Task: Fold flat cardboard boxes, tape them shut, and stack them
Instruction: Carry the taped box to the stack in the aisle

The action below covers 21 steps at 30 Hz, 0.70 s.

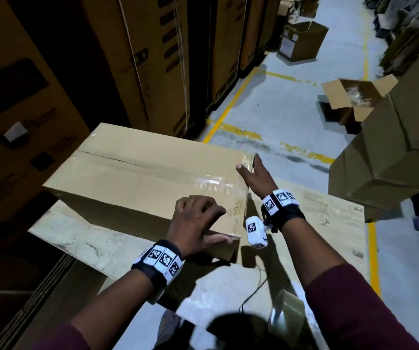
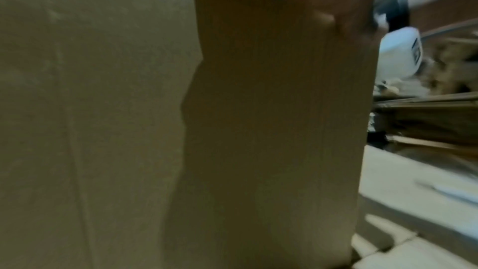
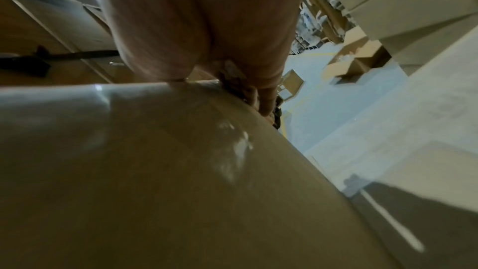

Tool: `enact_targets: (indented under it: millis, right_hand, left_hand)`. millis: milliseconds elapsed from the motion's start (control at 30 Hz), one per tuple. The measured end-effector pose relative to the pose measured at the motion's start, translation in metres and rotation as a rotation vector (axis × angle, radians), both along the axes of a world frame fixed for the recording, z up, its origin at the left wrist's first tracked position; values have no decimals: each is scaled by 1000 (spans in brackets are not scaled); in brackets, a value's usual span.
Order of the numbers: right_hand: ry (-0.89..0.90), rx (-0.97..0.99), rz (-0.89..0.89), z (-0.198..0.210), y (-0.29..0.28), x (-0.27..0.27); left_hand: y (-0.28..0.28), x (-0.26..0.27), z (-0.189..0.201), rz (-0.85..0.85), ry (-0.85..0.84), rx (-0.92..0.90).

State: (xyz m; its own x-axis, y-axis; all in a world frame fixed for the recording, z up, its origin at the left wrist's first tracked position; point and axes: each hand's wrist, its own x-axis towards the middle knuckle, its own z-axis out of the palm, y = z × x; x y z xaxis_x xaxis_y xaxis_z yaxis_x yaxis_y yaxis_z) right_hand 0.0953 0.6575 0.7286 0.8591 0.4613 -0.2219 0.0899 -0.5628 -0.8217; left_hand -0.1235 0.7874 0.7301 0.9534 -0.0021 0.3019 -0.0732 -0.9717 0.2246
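A closed cardboard box [image 1: 132, 178] lies on a sheet-covered work surface [image 1: 317, 223]. Clear tape [image 1: 211, 181] runs along its top seam to the right end. My left hand [image 1: 198, 221] grips the box's near right corner, with curled fingers on the top and the thumb along the near side. In the left wrist view the side panel [image 2: 271, 130] fills the frame. My right hand [image 1: 256, 175] is open at the right end of the seam, its thumb on top and its fingers down the end face. The right wrist view shows shiny tape [image 3: 232, 150] under my right hand [image 3: 201, 28].
A tape roll [image 1: 288, 311] sits on the surface close to my body. Tall cartons [image 1: 127, 59] wall off the left. Stacked boxes [image 1: 392, 147] stand at the right, with an open box [image 1: 349, 97] on the floor beyond. Grey floor with yellow lines lies ahead.
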Motion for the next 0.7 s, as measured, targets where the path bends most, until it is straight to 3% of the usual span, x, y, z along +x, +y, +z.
enact_targets:
  millis: [200,367,533,700]
  right_hand:
    - [-20,-33,-26,0,2,-3]
    - [102,3,-154,0,-2,5]
    - [352,229,-233,6,-10,19]
    - [309,123,-133,39,-32,5]
  left_hand:
    - [10,-5,2,16,-177,15]
    - [27,12,42,71,-352,-86]
    - [31,74,62,40,-87,-152]
    - [39,133,70,-154,344,-33]
